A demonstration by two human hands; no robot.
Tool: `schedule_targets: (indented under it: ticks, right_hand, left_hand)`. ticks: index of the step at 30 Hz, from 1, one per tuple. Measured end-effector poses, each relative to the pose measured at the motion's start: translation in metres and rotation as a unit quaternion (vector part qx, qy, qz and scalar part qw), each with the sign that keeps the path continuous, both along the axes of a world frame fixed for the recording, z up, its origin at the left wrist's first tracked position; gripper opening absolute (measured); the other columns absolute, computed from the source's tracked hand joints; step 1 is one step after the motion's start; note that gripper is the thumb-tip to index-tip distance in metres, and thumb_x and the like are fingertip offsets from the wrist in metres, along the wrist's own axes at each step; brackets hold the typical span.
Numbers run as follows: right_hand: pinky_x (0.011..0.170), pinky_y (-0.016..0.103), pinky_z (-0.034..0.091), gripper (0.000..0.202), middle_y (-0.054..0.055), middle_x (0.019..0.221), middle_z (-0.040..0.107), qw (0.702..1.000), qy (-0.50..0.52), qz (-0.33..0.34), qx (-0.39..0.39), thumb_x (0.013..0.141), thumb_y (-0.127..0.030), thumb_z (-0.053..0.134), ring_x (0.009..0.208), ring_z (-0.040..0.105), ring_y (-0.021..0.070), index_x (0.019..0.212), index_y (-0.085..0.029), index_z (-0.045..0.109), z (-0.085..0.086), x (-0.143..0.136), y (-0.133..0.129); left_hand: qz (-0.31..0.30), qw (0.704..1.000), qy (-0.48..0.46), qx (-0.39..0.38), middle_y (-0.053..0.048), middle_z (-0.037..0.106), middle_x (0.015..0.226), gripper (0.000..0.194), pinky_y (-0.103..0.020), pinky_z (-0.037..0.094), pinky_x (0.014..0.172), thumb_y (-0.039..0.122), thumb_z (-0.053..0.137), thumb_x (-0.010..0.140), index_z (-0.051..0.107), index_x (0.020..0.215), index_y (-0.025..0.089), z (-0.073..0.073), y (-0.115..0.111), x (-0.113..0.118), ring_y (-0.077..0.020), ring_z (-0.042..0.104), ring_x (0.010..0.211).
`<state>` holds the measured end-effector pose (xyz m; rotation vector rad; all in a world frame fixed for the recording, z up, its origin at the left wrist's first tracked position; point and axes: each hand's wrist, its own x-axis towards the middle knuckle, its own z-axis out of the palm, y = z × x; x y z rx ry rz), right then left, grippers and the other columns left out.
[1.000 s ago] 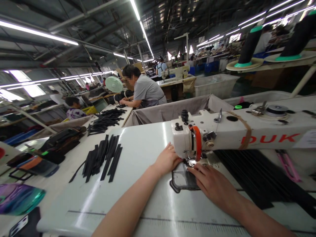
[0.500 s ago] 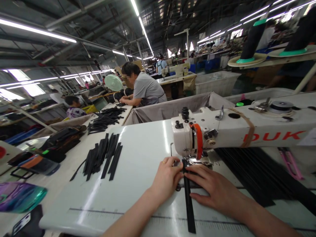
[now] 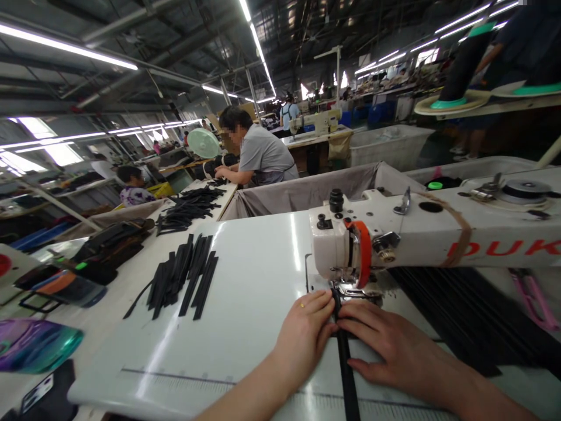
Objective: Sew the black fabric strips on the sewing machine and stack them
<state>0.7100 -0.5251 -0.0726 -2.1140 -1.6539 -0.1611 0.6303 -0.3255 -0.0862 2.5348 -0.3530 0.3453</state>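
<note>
A long black fabric strip runs from under the needle area of a white sewing machine toward me, past the bottom of the view. My left hand has its fingers drawn together at the strip's left edge, close in front of the presser foot, with the thumb tucked alongside. On the right edge lies my right hand, fingers stretched out flat, fingertips touching the strip and the thumb apart lower down. The fingers partly cover the strip near the foot.
Short black strips lie left on the white tabletop; longer black strips lie beneath the machine arm. Pink-handled snips rest at the right. A purple-green bottle and a phone are at the left edge. A co-worker sits beyond.
The view has shifted slightly, so the machine and both hands appear farther right and lower. The strip's near end, visible before, now runs out of the bottom of the view.
</note>
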Motion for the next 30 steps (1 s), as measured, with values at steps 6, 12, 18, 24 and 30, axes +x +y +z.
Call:
schedule_targets:
  ticks: [6, 12, 18, 24, 30]
  right_hand:
    - [0.095, 0.038, 0.054, 0.046, 0.011, 0.124, 0.065, 1.0, 0.014, -0.019, 0.0, 0.076, -0.022, 0.071, 0.115, 0.061, 0.0262, 0.121, -0.017, 0.064, -0.005, 0.002, -0.002]
    - [0.098, 0.036, 0.052, 0.044, 0.009, 0.125, 0.065, 0.999, 0.044, -0.027, 0.003, 0.077, -0.022, 0.069, 0.115, 0.061, 0.0244, 0.121, -0.02, 0.065, -0.002, 0.002, -0.003]
    - [0.096, 0.036, 0.053, 0.042, 0.009, 0.126, 0.065, 0.998, 0.048, -0.029, 0.004, 0.078, -0.022, 0.068, 0.114, 0.062, 0.0248, 0.12, -0.02, 0.064, -0.001, 0.001, -0.003]
    - [0.093, 0.035, 0.055, 0.039, 0.01, 0.126, 0.065, 0.998, 0.044, -0.041, 0.001, 0.078, -0.02, 0.066, 0.112, 0.064, 0.0249, 0.117, -0.02, 0.064, 0.001, 0.0, 0.0]
    - [0.093, 0.036, 0.056, 0.039, 0.012, 0.125, 0.065, 0.998, 0.035, -0.046, 0.023, 0.082, -0.016, 0.061, 0.112, 0.064, 0.024, 0.12, -0.017, 0.063, 0.002, -0.002, 0.001]
  left_hand:
    - [0.016, 0.999, -0.002, 0.047, -0.014, 0.061, 0.135, 0.035, -0.044, 0.044, 0.112, 0.017, 0.062, 0.091, 0.062, 0.124, 0.009, 0.0, -0.006, 0.006, -0.0272, 0.054, 0.128]
    - [0.028, 0.996, -0.019, 0.08, -0.017, 0.06, 0.134, 0.036, -0.046, 0.045, 0.111, 0.014, 0.061, 0.09, 0.06, 0.125, 0.006, -0.007, -0.012, 0.006, -0.0293, 0.055, 0.127]
    - [0.048, 0.993, -0.004, 0.104, -0.018, 0.059, 0.134, 0.036, -0.046, 0.044, 0.112, 0.008, 0.049, 0.093, 0.056, 0.129, 0.007, -0.014, -0.019, 0.009, -0.0287, 0.054, 0.129]
    - [0.062, 0.992, -0.012, 0.107, -0.017, 0.058, 0.135, 0.042, -0.048, 0.044, 0.113, 0.003, 0.044, 0.092, 0.053, 0.133, 0.01, -0.021, -0.022, 0.011, -0.0281, 0.051, 0.132]
    - [0.062, 0.992, -0.011, 0.109, -0.016, 0.056, 0.139, 0.048, -0.05, 0.044, 0.112, 0.0, 0.043, 0.09, 0.05, 0.136, 0.013, -0.023, -0.02, 0.012, -0.0284, 0.05, 0.133]
